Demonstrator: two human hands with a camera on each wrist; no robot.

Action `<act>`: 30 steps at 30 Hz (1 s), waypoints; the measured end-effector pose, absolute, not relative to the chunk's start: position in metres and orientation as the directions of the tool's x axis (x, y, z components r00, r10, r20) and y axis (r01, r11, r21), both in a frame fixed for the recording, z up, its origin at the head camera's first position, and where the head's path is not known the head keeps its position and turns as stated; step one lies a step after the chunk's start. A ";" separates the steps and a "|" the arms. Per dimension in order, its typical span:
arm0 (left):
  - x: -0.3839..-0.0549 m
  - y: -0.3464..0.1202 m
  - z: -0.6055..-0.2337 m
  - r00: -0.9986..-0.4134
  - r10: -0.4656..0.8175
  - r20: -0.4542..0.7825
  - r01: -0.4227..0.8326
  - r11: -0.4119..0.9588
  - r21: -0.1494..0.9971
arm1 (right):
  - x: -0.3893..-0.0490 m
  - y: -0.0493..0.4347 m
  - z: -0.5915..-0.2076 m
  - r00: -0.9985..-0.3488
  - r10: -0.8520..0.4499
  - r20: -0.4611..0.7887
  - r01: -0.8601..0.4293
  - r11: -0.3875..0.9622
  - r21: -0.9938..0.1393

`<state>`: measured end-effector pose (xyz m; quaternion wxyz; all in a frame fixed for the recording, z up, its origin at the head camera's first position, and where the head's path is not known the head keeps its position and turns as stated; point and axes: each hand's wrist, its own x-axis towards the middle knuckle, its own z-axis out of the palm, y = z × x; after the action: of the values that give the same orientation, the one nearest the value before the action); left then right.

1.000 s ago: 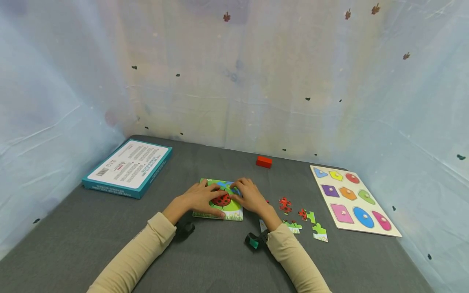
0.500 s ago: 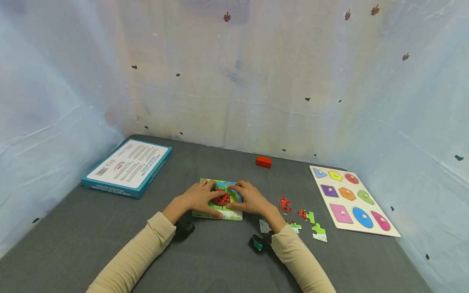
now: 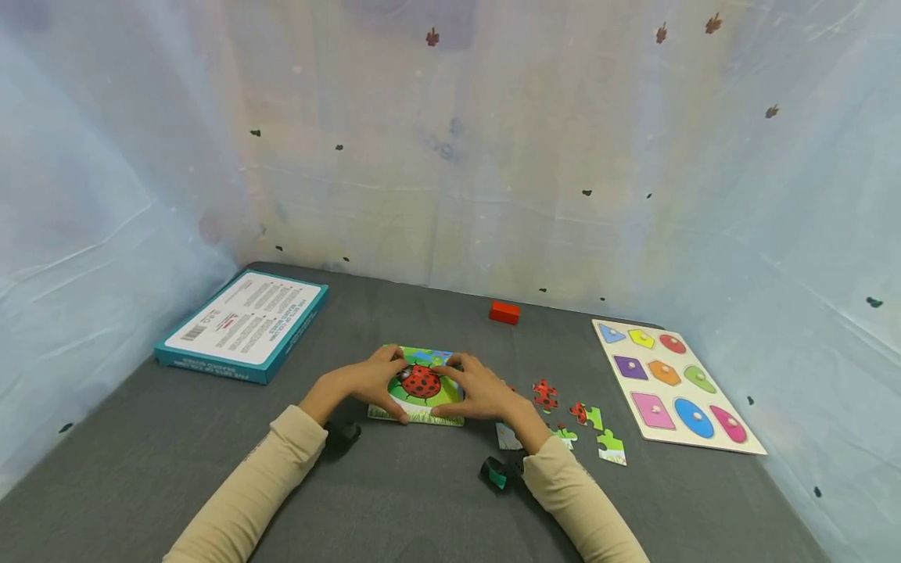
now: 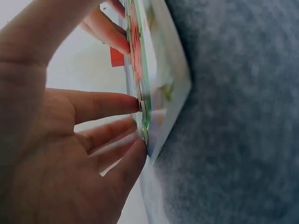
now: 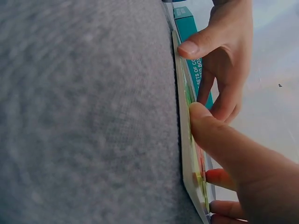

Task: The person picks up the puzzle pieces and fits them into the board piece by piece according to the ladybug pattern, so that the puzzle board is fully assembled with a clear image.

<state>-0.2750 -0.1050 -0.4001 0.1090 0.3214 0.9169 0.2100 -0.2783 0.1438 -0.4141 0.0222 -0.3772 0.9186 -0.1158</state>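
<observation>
A ladybug jigsaw puzzle (image 3: 420, 383) lies flat on the grey table, with both hands over it. My left hand (image 3: 360, 383) spans its left side, thumb near the front edge and fingers toward the back. In the left wrist view the left fingertips (image 4: 133, 103) touch the puzzle's surface. On the right side my right hand (image 3: 482, 391) rests with its thumb (image 5: 201, 114) on the board and its other fingertips on the pieces. The right hand hides part of the puzzle's right side. Neither hand lifts the board.
Several loose jigsaw pieces (image 3: 545, 395) lie right of the right hand, some partly behind its wrist. A red block (image 3: 504, 313) sits behind the puzzle. A teal box (image 3: 242, 324) lies at the back left, a shape board (image 3: 676, 383) at the right.
My left hand has shifted left, uncovering more of the ladybug. My right hand has drawn slightly back, its thumb now nearer the front edge. The board stays in place.
</observation>
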 end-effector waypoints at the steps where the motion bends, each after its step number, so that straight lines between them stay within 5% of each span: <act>1: -0.275 -0.106 -0.400 -0.772 0.631 -0.074 0.537 0.710 0.455 | -0.278 0.144 -0.414 -0.717 -0.696 0.041 -0.685 0.692 -0.230; 12: -0.282 -0.122 -0.398 -0.761 0.639 -0.114 0.587 0.752 0.300 | -0.279 0.142 -0.412 -0.715 -0.699 -0.012 -0.677 0.697 -0.235; 30: -0.285 -0.127 -0.401 -0.747 0.654 -0.121 0.561 0.717 0.414 | -0.279 0.184 -0.404 -0.650 -0.760 0.002 -0.684 0.584 -0.437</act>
<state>-0.2848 -0.1274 -0.4009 0.1306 0.3310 0.9173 0.1786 -0.2786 0.1839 -0.4041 0.0929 -0.4079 0.8851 -0.2041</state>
